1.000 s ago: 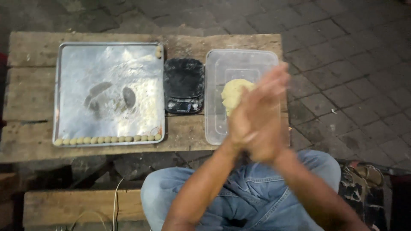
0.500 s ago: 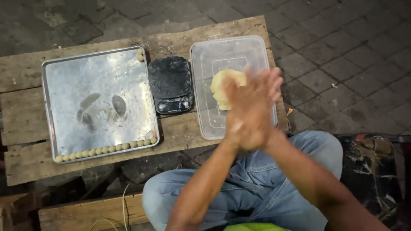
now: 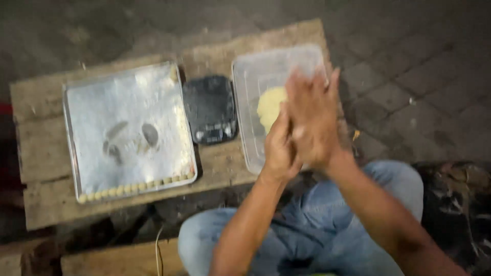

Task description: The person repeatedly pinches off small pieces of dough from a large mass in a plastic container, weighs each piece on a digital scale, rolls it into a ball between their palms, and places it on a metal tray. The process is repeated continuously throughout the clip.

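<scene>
From the head view, the left hand and the right hand press palm to palm above the clear plastic box on the wooden desk; whether the fingers enclose anything cannot be told. The lump of yellow dough lies inside the box, and it looks soft, light and a little sticky, best pinched gently at its edge. Beside it stand a black scale and a metal tray with a row of small dough balls.

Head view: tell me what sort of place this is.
Probably an outdoor, makeshift food-making spot at ground level: a rough wooden bench stands on paving stones, bearing a metal tray with a row of small dough balls and a black scale.
</scene>
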